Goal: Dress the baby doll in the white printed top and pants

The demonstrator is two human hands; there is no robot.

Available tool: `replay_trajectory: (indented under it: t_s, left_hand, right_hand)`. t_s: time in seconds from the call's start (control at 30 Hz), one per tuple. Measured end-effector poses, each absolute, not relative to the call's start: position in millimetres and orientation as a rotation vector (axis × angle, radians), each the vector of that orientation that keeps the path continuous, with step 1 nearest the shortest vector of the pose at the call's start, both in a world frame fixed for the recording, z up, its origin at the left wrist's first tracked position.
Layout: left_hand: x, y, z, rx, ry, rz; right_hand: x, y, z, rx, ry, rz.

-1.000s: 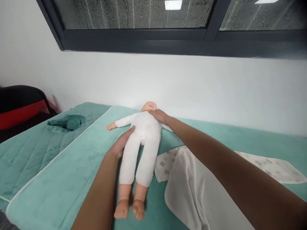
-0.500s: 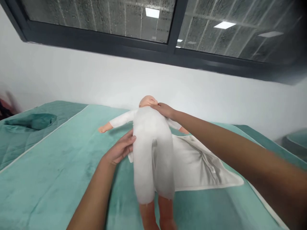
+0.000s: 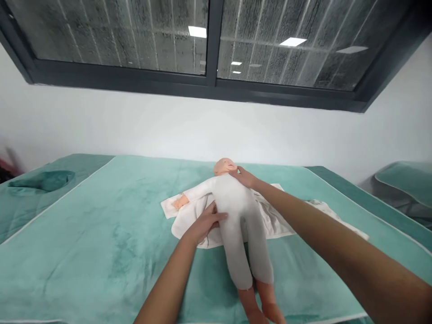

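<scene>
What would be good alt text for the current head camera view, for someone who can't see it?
A person holds a baby doll with a white fabric body, left hand at its side and right hand by its neck and shoulder, over a white cloth on a green bed cover. Behind are a white wall and a dark-framed window.

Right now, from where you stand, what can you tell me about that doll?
The doll lies face up, its bald, pinkish head toward the wall. Its white body looks like soft fabric; the bare lower legs look like smooth plastic or rubber and run out of the picture. One arm stretches sideways over the white cloth; the other is hidden. The person's left hand touches its hip, the right hand its neck and shoulder area.
</scene>
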State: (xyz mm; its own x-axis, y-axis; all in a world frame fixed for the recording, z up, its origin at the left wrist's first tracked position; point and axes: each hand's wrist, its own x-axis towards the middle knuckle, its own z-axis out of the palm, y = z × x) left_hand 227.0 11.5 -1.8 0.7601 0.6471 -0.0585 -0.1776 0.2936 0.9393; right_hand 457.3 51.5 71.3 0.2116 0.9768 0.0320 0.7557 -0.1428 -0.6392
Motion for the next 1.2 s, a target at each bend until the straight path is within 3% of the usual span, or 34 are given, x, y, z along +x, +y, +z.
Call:
replay_trajectory:
  t_s: [0.27,0.43,0.53,0.73,0.97,1.2]
  left_hand:
    - [227.0,7.3,-8.6,1.109,0.554,0.626]
    - [229.8,7.0,-10.7,1.104,0.646,0.680]
    - [229.2,5.6,-7.7,1.183,0.721,0.679]
    - [214.5,3.7,-5.8,1.428,0.809,0.646]
    - [206.5,38.5,-13.9,2.514,1.280,0.792]
    - [211.6,88.0,-24.5,1.805,1.369,1.082]
  right_hand:
    - [445.8,46.4,65.7,-2.107,-1.649,0.196]
    - [393.1,51.1,65.8,-1.770,-2.320,-0.221]
    - [359.3,64.2,54.2,-1.614,-2.652,-0.143]
    - [344.2,92.7,39.8,-1.635,-2.693,-0.017]
    - [354.6,84.2,38.8,-1.688,-2.409,-0.052]
    - [366.8,78.5,43.6,-1.625,-2.228,0.151]
